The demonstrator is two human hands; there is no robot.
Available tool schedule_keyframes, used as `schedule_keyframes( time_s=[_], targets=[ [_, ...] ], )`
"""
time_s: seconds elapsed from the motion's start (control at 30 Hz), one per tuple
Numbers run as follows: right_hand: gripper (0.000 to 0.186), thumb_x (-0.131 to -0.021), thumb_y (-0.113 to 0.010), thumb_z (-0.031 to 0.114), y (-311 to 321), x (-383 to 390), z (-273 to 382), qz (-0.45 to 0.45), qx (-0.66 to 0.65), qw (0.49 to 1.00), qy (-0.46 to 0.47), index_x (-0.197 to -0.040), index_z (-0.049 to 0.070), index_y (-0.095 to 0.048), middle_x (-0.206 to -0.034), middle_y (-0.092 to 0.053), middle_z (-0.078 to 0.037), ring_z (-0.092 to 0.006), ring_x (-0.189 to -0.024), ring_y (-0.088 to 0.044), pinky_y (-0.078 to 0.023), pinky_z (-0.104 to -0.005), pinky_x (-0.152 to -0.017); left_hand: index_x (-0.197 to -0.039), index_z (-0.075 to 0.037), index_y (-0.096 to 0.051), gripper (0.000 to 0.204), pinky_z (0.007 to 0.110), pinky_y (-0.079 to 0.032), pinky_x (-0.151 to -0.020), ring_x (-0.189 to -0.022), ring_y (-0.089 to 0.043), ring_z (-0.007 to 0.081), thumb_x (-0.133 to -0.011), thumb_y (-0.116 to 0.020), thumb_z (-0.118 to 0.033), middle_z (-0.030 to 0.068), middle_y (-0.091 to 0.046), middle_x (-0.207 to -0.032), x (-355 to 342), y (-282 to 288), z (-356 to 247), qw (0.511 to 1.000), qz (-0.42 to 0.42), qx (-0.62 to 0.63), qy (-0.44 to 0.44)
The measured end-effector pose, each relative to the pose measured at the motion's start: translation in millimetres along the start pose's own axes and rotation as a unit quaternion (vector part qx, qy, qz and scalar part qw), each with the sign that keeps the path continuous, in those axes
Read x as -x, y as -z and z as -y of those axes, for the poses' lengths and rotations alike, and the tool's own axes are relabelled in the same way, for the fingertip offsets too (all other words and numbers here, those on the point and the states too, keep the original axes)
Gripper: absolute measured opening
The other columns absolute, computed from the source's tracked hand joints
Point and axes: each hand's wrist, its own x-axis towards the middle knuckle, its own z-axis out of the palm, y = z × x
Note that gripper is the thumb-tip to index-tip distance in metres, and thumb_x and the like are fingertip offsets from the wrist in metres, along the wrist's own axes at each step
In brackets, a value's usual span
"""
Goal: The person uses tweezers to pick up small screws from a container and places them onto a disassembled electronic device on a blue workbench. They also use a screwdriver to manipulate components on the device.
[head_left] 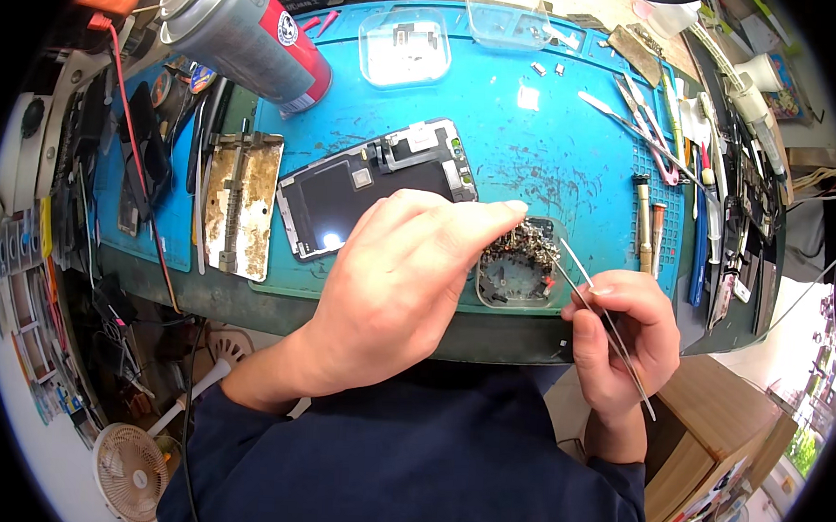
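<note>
My right hand (pixel 627 335) grips a pair of silver tweezers (pixel 611 327), whose tips reach toward a small clear plastic box (pixel 528 301). Tiny screws and small metal parts (pixel 529 245) are heaped along the far side of this box, with dark bits at its near side. My left hand (pixel 389 283) is closed, its fingertips at the box's far left edge by the heap. What lies between those fingers is hidden from me. Just beyond the left hand, a phone screen assembly (pixel 332 206) lies on the blue mat (pixel 554 146), partly covered by the hand.
A spray can (pixel 250 44) stands at the far left, near a metal phone holder (pixel 243 207). Two clear trays (pixel 403 69) sit at the back. Scissors (pixel 629 126), screwdrivers (pixel 643 224) and other tools crowd the right. The table's dark front edge (pixel 276 315) runs below my hands.
</note>
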Motion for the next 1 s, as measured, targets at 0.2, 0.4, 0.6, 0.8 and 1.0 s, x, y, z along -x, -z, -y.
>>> schedule_keyframes(
  time_s=[0.2,0.4,0.6,0.8,1.0],
  targets=[
    [0.03,-0.079,-0.088,-0.003,-1.7,-11.8,2.1,0.077,0.076,0.988,0.109,-0.105,0.001,-0.074,-0.091,-0.075,-0.013,-0.026,-0.076,-0.075,-0.06,-0.0334,-0.065,-0.129,-0.001,-0.07,0.044,0.038,-0.054,-0.086,-0.097,-0.068,0.0287,-0.088,-0.066,0.016,0.0097,-0.076,-0.123,-0.2,-1.4,4.6,0.999,0.004,-0.004,-0.034],
    [0.027,-0.079,-0.088,-0.001,-8.7,-12.6,1.4,0.085,0.099,0.984,0.124,-0.102,0.002,-0.076,-0.091,-0.075,-0.012,-0.0257,-0.076,-0.074,-0.06,-0.0333,-0.065,-0.129,-0.001,-0.071,0.043,0.037,-0.053,-0.085,-0.094,-0.068,0.0284,-0.089,-0.066,0.015,0.0096,-0.077,-0.122,-0.2,-1.1,5.4,0.999,0.005,-0.005,-0.033],
    [0.027,-0.079,-0.088,-0.001,-9.5,-13.8,-0.2,0.088,0.106,0.981,0.134,-0.103,0.001,-0.076,-0.091,-0.075,-0.012,-0.0261,-0.075,-0.074,-0.06,-0.0334,-0.065,-0.129,-0.001,-0.07,0.047,0.038,-0.053,-0.086,-0.094,-0.068,0.0282,-0.085,-0.067,0.014,0.0099,-0.077,-0.121,1.1,-1.7,5.7,1.0,0.007,-0.006,-0.029],
    [0.032,-0.082,-0.087,-0.003,-5.8,-10.1,1.1,0.063,0.098,0.986,0.123,-0.111,0.001,-0.073,-0.093,-0.076,-0.015,-0.0263,-0.078,-0.075,-0.061,-0.0327,-0.067,-0.127,-0.001,-0.07,0.048,0.038,-0.053,-0.086,-0.095,-0.068,0.029,-0.081,-0.07,0.013,0.0117,-0.076,-0.119,2.3,-3.9,7.4,1.0,-0.008,-0.001,-0.03],
    [0.033,-0.083,-0.086,-0.005,-5.4,-9.7,0.9,0.06,0.101,0.986,0.121,-0.113,0.0,-0.073,-0.094,-0.076,-0.015,-0.0261,-0.081,-0.075,-0.061,-0.0326,-0.068,-0.116,-0.001,-0.075,0.035,0.038,-0.053,-0.083,-0.094,-0.068,0.0278,-0.083,-0.078,0.009,0.011,-0.073,-0.108,0.8,-2.7,3.0,0.999,-0.04,-0.015,-0.013]
  ],
)
